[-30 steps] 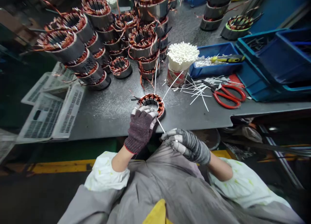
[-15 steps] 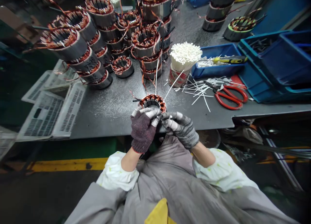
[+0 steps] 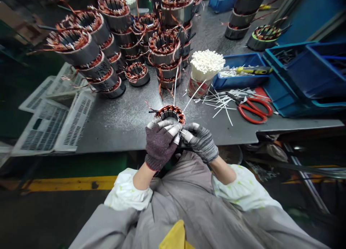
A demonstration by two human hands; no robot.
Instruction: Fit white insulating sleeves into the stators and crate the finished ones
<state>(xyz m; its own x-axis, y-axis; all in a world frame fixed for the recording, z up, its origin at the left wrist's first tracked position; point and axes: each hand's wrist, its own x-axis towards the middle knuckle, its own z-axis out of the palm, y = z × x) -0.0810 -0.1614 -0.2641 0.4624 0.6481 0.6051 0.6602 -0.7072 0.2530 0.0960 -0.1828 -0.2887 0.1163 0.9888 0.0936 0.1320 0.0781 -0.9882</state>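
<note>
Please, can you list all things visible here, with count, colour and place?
copper-wound stator: 1, copper and grey, near table edge, at the hands
stacked stators: many, copper and grey, back of table
cable tie bundle: 1, white, in a wrapped holder, right of stacks
loose cable ties: many, white, right on table
scissors: 1, red handles, right on table
screwdriver: 1, yellow and black handle, across a tray
plastic trays: several, blue, far right
perforated crates: at least 2, white, left of table
work table: 1, dark grey, under everything listed
left hand: dark purple knit glove, fingers on stator rim
right hand: grey striped glove, beside stator
</note>
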